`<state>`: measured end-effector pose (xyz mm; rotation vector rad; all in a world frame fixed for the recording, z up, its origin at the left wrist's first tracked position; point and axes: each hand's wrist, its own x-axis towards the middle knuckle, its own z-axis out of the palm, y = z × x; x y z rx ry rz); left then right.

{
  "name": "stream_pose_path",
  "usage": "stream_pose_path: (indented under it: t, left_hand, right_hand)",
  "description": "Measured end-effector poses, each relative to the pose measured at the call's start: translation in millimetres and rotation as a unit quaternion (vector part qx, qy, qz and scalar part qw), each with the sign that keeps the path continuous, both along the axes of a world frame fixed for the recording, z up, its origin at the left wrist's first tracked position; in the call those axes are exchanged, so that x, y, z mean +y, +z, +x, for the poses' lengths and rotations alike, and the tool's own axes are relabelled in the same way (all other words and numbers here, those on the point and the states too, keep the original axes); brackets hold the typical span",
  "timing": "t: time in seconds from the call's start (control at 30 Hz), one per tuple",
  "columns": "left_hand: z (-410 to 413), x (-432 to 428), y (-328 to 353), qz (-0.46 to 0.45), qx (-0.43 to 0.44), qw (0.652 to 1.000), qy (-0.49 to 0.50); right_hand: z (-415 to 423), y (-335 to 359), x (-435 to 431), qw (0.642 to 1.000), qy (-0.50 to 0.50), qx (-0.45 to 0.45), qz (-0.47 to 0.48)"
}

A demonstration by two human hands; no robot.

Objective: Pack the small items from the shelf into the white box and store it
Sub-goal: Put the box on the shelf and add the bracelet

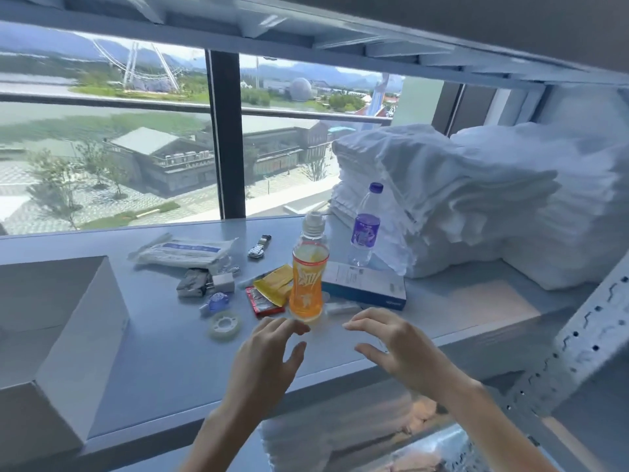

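Observation:
The white box (81, 335) stands open at the left end of the shelf (170, 362). Small items lie in the middle: a clear tape roll (224, 326), a blue plastic piece (217, 301), a white charger plug (223, 282), a silver foil pack (192, 283), a yellow sachet (274, 284), a red sachet (262, 303), a wristwatch (259, 247) and a white flat packet (183, 252). An orange drink bottle (308, 277) stands upright among them. My left hand (269, 356) and my right hand (391, 342) hover just in front of that bottle, fingers spread, holding nothing.
A water bottle with a purple label (366, 229) stands behind a blue-and-white carton (364, 284). Stacks of white towels (476, 206) fill the shelf's right side. A perforated metal upright (578, 335) frames the right. A window lies behind; another shelf board hangs overhead.

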<state>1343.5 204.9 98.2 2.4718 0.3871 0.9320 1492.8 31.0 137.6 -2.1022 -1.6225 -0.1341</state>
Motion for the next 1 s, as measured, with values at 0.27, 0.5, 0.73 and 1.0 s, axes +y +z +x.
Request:
stream_pose_path:
  t: [0.27,0.5,0.73,1.0]
  left_hand:
    - [55,38,-4,-0.079,0.025,0.995,0.059]
    - [110,60,9,-0.148,0.013,0.988,0.039]
    - [126,60,19,-0.185,-0.06,0.978,0.076]
    - [107,143,53,-0.241,-0.157,0.946,0.148]
  right_hand:
    - [40,-12,29,0.997,-0.04,0.057,0.025]
    - [68,-10,76,0.996,-0.066,0.059,0.022]
    - [87,-25,91,0.997,-0.047,0.062,-0.004]
    - [113,-20,131,0.998,0.033,0.061,0.0]
